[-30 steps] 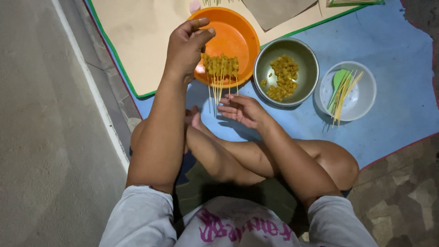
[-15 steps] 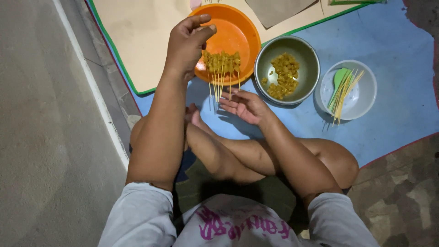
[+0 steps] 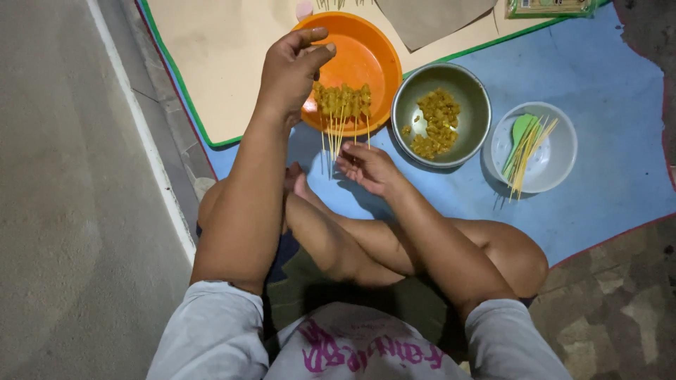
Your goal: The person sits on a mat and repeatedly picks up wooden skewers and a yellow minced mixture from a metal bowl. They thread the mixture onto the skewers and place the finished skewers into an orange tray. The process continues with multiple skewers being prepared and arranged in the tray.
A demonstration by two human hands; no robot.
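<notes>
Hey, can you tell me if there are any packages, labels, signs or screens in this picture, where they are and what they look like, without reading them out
Flat packet: top right edge of the view, on the tan sheet beyond the metal bowl; rectangular, green border, pale printed face, mostly cut off.
Shirt print: bottom centre, on the person's grey shirt; pink lettering.
No signs or screens.

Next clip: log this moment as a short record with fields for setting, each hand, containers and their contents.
setting: person seated cross-legged on a blue mat, seen from above
left hand: at the rim of the orange bowl, fingers curled
right hand: low over the mat, at the bare ends of the skewer sticks
orange bowl: loaded skewers of yellow pieces, sticks jutting over the near rim
metal bowl: loose yellow pieces
clear bowl: empty sticks and a green item
beyond: tan sheet with green edge
</notes>
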